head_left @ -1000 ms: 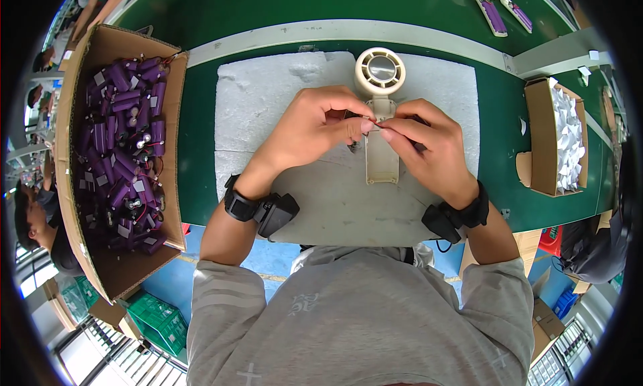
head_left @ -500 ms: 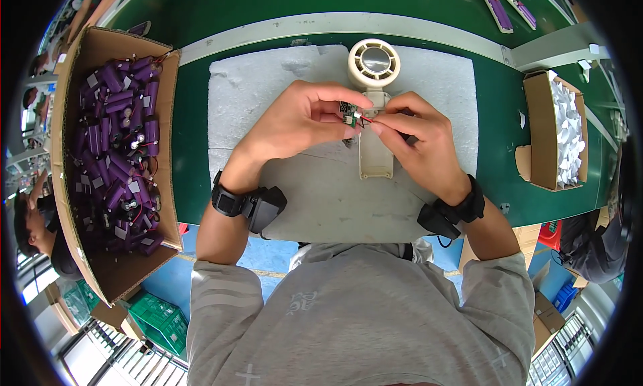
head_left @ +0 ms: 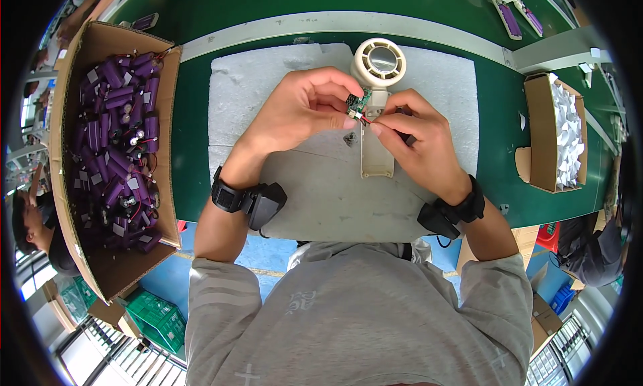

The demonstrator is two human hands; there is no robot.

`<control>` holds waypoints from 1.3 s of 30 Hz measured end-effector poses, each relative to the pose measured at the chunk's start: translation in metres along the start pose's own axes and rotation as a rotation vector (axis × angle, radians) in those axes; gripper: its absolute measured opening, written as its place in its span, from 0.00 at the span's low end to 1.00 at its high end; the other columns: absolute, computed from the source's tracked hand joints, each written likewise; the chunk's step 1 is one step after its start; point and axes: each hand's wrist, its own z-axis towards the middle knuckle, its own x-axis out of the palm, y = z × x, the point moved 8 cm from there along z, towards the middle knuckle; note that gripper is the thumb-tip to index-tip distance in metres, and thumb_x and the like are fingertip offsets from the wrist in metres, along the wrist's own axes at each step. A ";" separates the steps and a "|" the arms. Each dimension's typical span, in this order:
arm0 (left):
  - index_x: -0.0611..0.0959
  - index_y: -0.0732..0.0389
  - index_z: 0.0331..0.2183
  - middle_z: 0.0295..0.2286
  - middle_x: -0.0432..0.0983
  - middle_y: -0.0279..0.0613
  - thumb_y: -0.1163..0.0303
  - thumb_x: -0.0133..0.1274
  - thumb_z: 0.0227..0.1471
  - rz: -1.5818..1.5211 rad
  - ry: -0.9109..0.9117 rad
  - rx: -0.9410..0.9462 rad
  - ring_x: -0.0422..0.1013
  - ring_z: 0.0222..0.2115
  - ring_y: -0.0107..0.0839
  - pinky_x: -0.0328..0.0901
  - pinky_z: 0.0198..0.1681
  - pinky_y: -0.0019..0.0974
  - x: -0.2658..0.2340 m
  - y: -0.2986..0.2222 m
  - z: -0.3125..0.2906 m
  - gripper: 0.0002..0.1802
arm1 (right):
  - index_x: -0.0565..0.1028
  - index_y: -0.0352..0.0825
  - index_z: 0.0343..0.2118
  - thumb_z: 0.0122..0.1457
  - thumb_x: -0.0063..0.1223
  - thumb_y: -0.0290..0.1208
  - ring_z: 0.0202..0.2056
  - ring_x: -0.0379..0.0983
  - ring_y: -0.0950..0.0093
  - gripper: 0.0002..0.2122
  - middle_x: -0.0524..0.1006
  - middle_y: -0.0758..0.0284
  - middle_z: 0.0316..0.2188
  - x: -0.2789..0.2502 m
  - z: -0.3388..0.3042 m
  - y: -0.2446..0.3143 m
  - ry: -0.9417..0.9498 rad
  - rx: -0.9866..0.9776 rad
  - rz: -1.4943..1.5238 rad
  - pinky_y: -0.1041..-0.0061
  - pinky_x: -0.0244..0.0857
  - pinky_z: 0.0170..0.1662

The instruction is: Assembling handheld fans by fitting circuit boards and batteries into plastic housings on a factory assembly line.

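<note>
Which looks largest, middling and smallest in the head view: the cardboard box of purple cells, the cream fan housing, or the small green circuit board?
1. Cardboard box of purple cells, by far the largest.
2. Cream fan housing, mid-sized.
3. Green circuit board, tiny, pinched in the left hand fingers.

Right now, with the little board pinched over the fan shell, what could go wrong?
1. The left hand holds the small green circuit board only by fingertips; it may slip onto the foam mat.
2. The right hand pinches the thin red wire at the board; a tug could strain that joint.
3. The cream fan shell lies loose underneath and could shift.
</note>
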 end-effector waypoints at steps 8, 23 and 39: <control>0.78 0.65 0.41 0.35 0.79 0.41 0.86 0.58 0.45 -0.020 -0.017 0.002 0.75 0.36 0.25 0.71 0.42 0.29 -0.001 0.002 0.001 0.18 | 0.79 0.29 0.30 0.50 0.60 0.20 0.27 0.71 0.75 0.04 0.72 0.66 0.32 0.001 -0.001 0.001 0.005 -0.026 -0.006 0.78 0.65 0.29; 0.82 0.64 0.41 0.32 0.80 0.40 0.84 0.60 0.45 0.041 -0.038 0.023 0.75 0.33 0.24 0.71 0.40 0.28 0.001 0.000 0.000 0.18 | 0.79 0.29 0.30 0.51 0.60 0.19 0.28 0.72 0.74 0.04 0.74 0.66 0.32 0.002 0.000 0.000 0.011 -0.031 -0.006 0.78 0.66 0.29; 0.82 0.64 0.41 0.31 0.81 0.44 0.83 0.57 0.43 0.360 -0.210 0.239 0.78 0.31 0.29 0.73 0.38 0.31 0.018 -0.018 -0.006 0.18 | 0.76 0.33 0.38 0.45 0.63 0.19 0.21 0.69 0.84 0.15 0.75 0.68 0.34 -0.010 0.003 0.000 -0.162 0.034 -0.055 0.84 0.63 0.24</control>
